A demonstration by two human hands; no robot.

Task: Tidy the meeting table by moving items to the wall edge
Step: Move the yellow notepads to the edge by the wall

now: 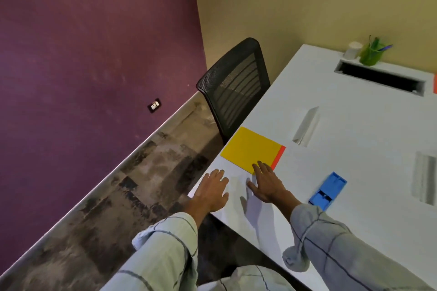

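A yellow folder (251, 149) with an orange-red sheet edge (278, 157) showing under it lies near the left edge of the white meeting table (354, 139). My right hand (268, 183) is flat and spread, its fingertips on the folder's near corner. My left hand (214, 190) rests open on the table edge, left of the folder and apart from it. A blue plastic tray (328, 191) lies to the right of my right hand. A green pen cup (371, 54) and a white cup (353, 49) stand at the far end by the beige wall.
A black mesh chair (233, 87) is tucked at the table's left side beyond the folder. A dark cable slot (380, 77) is cut in the table near the cups. Something orange (435, 82) shows at the right border. A purple wall and patterned carpet lie to the left.
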